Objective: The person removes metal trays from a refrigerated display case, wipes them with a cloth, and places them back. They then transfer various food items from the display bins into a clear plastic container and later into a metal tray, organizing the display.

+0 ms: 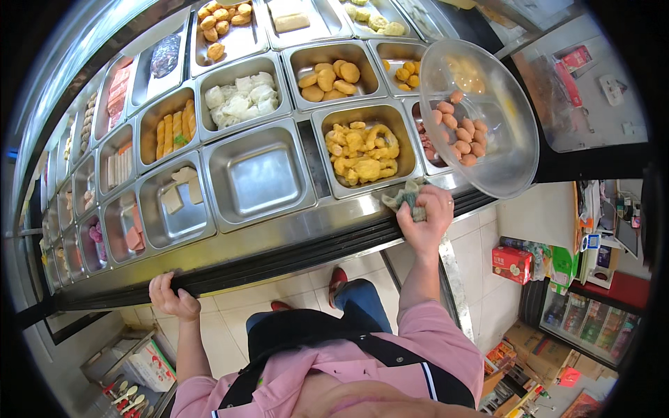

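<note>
My right hand (427, 214) grips a crumpled greenish cloth (409, 199) against the metal front ledge (360, 207) of a food display counter, just below a steel pan of yellow battered rings (360, 151). At the lower left, my left hand (174, 299) rests with curled fingers at the counter's black edge; nothing shows in it. Between the hands lie an empty steel pan (258, 172) and a pan with pale flat slices (172, 201). A clear round plastic bowl or lid (509, 151) sits to the right, partly over a pan with small pink sausages (465, 136).
More steel pans hold white noodle bundles (243, 99), orange-brown discs (329, 81) and yellow rolls (176, 128). Curved glass (78, 57) borders the counter's far left. Behind on the right are a red box (512, 264) and a drinks fridge (588, 321); spoons (125, 397) are at lower left.
</note>
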Tool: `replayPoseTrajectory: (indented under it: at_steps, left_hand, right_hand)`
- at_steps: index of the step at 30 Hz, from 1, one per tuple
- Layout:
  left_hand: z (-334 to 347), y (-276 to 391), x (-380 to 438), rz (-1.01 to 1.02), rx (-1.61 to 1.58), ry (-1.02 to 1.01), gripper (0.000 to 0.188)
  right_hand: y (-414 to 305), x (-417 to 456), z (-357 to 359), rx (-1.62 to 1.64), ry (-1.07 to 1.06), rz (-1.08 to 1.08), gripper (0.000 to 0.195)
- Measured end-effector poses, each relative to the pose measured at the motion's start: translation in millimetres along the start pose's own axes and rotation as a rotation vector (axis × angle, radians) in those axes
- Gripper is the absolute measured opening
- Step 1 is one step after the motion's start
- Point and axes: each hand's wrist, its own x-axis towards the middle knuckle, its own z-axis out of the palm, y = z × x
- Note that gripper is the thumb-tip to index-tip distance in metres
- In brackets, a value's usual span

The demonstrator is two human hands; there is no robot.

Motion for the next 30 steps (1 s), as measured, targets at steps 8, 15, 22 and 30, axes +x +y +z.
replayPoseTrajectory:
  at_steps: [8, 15, 22, 30]
  left_hand:
    - [-2, -2, 4, -0.014, 0.016, -0.077, 0.035]
    - [0, 3, 10, -0.004, 0.04, -0.054, 0.035]
    - [-5, 6, 9, -0.029, 0.012, -0.067, 0.033]
    - [-11, 1, 1, -0.073, 0.105, -0.157, 0.032]
  right_hand:
    - [11, 2, -5, 0.096, -0.013, -0.013, 0.022]
    - [11, 5, -4, 0.091, 0.0, -0.019, 0.019]
    - [10, 3, -6, 0.072, 0.022, -0.002, 0.019]
    - [-2, 11, -11, -0.138, -0.043, 0.034, 0.023]
